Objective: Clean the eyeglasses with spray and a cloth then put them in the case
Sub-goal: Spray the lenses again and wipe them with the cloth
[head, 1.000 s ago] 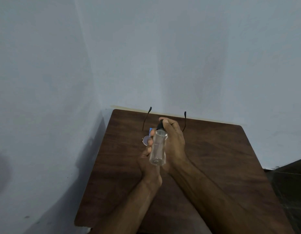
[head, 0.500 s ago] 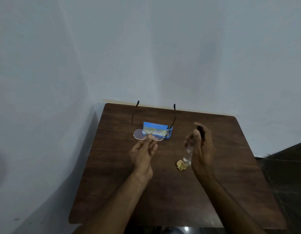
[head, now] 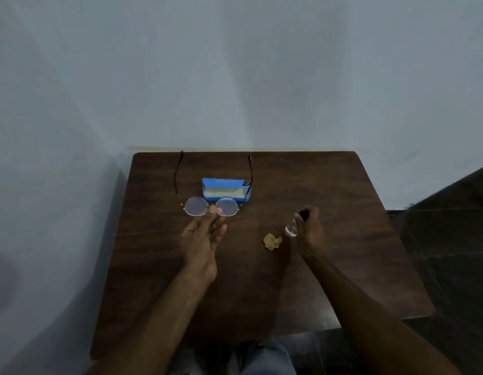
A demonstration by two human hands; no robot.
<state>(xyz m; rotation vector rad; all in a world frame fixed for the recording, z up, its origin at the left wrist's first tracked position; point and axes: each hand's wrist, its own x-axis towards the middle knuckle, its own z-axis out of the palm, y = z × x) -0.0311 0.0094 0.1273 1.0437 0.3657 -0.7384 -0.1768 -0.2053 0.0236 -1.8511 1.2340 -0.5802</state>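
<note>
Round thin-rimmed eyeglasses (head: 197, 207) hang above the table with both temples unfolded toward the wall. My left hand (head: 203, 236) pinches them at the bridge between the lenses. Behind them the blue case (head: 226, 188) lies on the table. To the right, my right hand (head: 308, 231) grips a small clear spray bottle (head: 291, 228) with a black top, held low over the table, its base close to the surface. A crumpled yellow cloth (head: 272, 241) lies on the wood just left of the bottle.
The dark wooden table (head: 343, 253) stands in a corner, with pale walls at the back and on the left. Dark floor shows past its right edge. My knees are under the near edge.
A second ago both hands were together with the bottle over the glasses. The right hand has since carried the bottle right and down beside the cloth, while the left keeps the glasses.
</note>
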